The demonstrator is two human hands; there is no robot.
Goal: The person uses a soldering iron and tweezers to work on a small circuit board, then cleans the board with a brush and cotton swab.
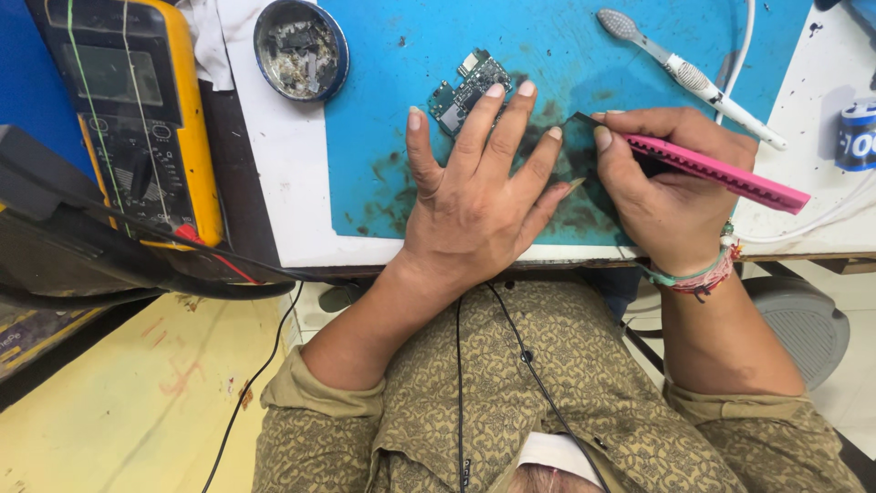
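My left hand point(479, 196) lies flat with fingers spread on a blue work mat point(383, 110), pressing down a dark flat thing mostly hidden beneath it. My right hand point(652, 187) grips a pink tool point(730, 173) whose dark tip point(584, 119) meets the edge of that dark thing, next to my left fingertips. A small green circuit board point(467, 89) rests on the mat, touching my left index and middle fingertips.
A yellow multimeter point(137, 110) with red and black leads stands at left. A round tin of small parts point(301, 47) sits at the mat's top left. A white toothbrush point(689, 75) and white cable point(744, 46) lie at upper right. A blue-white roll point(858, 135) sits at the right edge.
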